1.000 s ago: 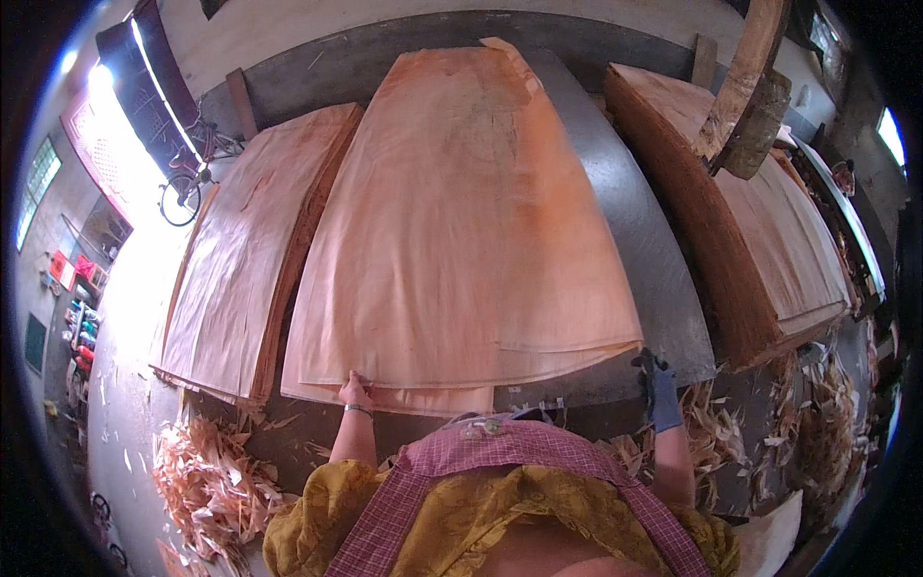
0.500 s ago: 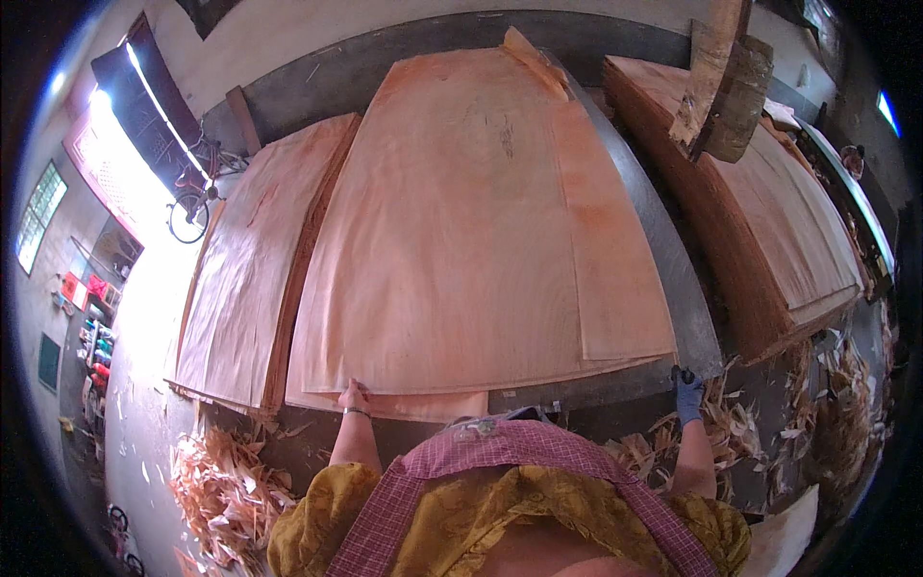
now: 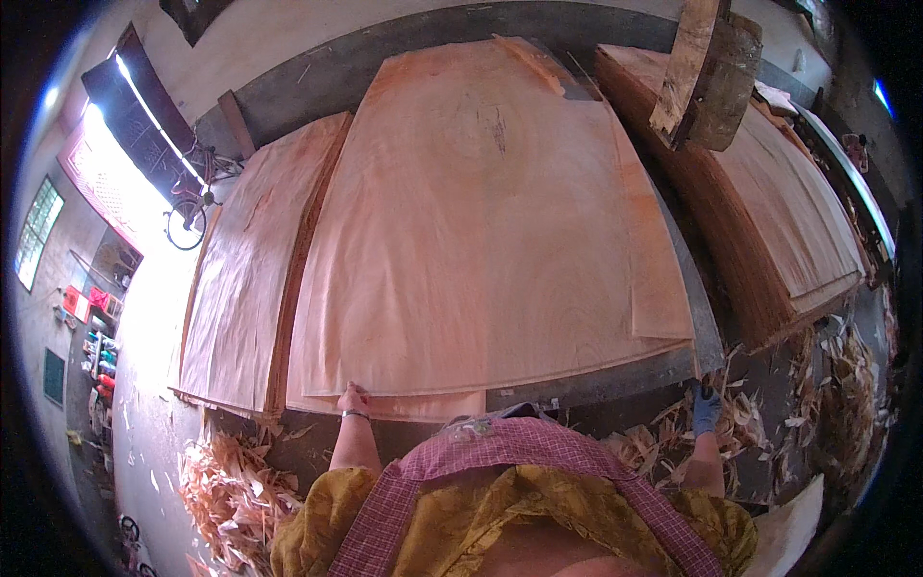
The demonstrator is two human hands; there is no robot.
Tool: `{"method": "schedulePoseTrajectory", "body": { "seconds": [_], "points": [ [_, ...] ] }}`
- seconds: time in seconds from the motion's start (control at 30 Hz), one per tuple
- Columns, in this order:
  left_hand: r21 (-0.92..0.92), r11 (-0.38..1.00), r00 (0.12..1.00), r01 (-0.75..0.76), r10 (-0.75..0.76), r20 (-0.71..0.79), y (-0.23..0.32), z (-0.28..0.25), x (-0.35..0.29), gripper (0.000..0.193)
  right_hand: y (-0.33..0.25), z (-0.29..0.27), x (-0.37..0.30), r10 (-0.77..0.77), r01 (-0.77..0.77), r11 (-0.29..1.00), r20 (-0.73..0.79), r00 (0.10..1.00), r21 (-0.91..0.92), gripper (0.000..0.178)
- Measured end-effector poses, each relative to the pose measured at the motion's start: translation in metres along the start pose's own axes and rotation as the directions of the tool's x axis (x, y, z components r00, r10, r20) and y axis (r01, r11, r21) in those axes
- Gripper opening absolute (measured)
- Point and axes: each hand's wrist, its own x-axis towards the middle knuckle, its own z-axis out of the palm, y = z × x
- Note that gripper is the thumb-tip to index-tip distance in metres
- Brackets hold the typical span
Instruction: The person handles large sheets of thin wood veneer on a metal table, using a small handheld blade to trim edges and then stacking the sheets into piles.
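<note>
A broad sheet of pale wood veneer [image 3: 452,231] covers the table in front of me. My left hand [image 3: 354,399] is closed on its near left edge, the fingers bent over the rim. Under that edge another veneer sheet [image 3: 442,404] sticks out toward me. A narrower veneer strip [image 3: 659,288] shows along the right side. My right hand [image 3: 707,412], in a blue glove with dark fingertips, is closed just beyond the near right corner. A thin, dark upright sliver rises from its fingers; its kind is unclear.
Stacks of veneer stand at left [image 3: 260,260] and right [image 3: 769,212]. A wooden beam end [image 3: 716,87] hangs over the right stack. Heaps of veneer scraps [image 3: 231,490] lie on the floor on both sides. The grey tabletop [image 3: 577,383] shows at the near edge.
The large sheet now reaches farther right, covering more of the narrower strip. My right hand has moved slightly right and nearer to me. My left hand stays at the same edge.
</note>
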Motion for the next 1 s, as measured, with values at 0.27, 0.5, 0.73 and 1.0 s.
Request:
{"method": "schedulePoseTrajectory", "body": {
  "seconds": [0.27,0.5,0.73,1.0],
  "points": [
    [-0.114,0.991,0.993,0.075,-0.086,-0.087,0.001,0.013,-0.001,0.033,0.026,-0.020,0.023,-0.026,0.026,1.000,-0.051,0.998,-0.006,0.033],
    [-0.159,0.981,0.977,0.110,-0.078,0.197,-0.008,0.031,-0.045,0.033,-0.040,0.021,-0.052,-0.773,0.491,0.462,-0.063,0.632,-0.738,0.026],
    [-0.237,0.966,0.982,-0.107,0.140,0.127,0.006,0.039,-0.048,0.024,-0.178,0.064,-0.075,-0.098,0.002,0.927,0.239,0.966,0.376,0.037],
    [0.060,0.997,0.976,0.058,-0.069,0.208,0.011,0.048,-0.082,0.023,-0.234,0.064,-0.079,-0.131,0.117,0.990,0.234,0.963,0.072,0.066]
  ]
}}
